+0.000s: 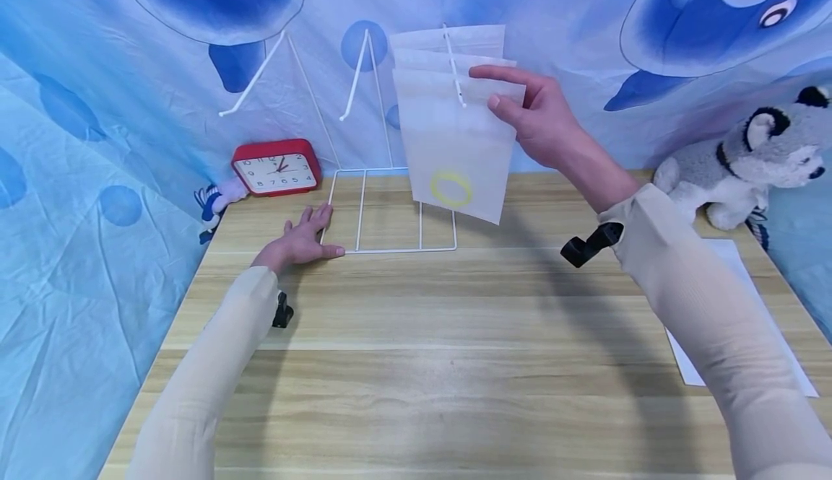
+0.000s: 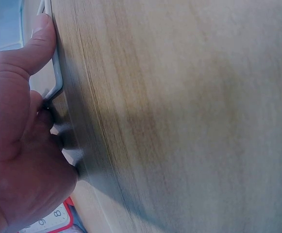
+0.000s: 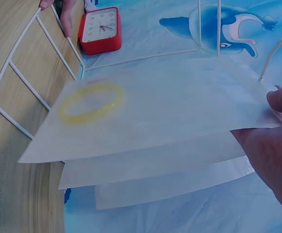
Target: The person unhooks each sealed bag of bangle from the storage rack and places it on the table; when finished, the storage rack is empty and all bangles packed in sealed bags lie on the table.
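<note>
A white wire rack (image 1: 390, 251) stands at the back of the table, its prongs slanting upward. Several white translucent pouches (image 1: 448, 115) hang one behind another on its right prong (image 1: 453, 61). A yellow ring (image 1: 451, 189) shows through the front one. My right hand (image 1: 542, 115) pinches that front pouch near its upper right edge, thumb on the near face; in the right wrist view the thumb (image 3: 264, 155) overlaps the edge. My left hand (image 1: 302, 237) lies spread at the base's front left corner, thumb (image 2: 42, 43) along the front wire.
A red clock (image 1: 276, 167) stands left of the rack, a small plush toy (image 1: 221, 202) beside it. At the right are a grey and white plush dog (image 1: 747, 155) and a white sheet (image 1: 734, 271), partly under my right sleeve. A blue printed cloth (image 1: 565, 3) hangs behind.
</note>
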{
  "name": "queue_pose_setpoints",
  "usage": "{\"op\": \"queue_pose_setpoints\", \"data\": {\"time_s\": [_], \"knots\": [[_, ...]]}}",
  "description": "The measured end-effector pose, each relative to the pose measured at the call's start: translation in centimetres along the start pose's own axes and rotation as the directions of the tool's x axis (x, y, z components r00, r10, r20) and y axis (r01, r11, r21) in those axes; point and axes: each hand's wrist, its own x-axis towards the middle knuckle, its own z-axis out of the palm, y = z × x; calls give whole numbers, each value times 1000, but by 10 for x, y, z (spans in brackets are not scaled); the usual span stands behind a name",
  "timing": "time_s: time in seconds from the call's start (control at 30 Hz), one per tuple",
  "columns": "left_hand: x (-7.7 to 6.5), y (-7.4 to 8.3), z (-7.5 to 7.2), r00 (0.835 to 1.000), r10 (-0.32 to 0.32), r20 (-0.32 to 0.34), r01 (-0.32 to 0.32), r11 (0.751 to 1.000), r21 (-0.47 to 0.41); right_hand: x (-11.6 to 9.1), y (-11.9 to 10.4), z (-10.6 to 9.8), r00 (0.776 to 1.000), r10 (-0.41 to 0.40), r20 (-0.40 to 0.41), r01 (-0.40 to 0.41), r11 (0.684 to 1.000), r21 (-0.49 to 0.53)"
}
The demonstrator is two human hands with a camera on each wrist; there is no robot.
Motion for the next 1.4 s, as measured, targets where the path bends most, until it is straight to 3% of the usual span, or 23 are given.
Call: {"op": "queue_pose_setpoints", "data": {"time_s": [0.27, 0.73, 0.9, 1.23, 1.4], "knots": [[1, -1, 0, 1000, -1, 5, 1, 1000, 10, -12, -1, -3, 999, -41, 30, 42, 998, -38], [0, 1, 1, 1000, -5, 12, 5, 1000, -7, -29, -4, -5, 997, -54, 55, 49, 995, 83], [-1, 3, 1, 1000, 0, 8, 0, 1000, -14, -34, -8, -4, 996, -64, 61, 59, 995, 81], [0, 1, 1, 1000, -4, 6, 4, 1000, -7, -45, -20, -7, 980, -146, 133, 123, 978, 168], [0, 0, 1, 1000, -4, 7, 4, 1000, -8, -56, -25, -19, 978, -167, 127, 155, 983, 97]]}}
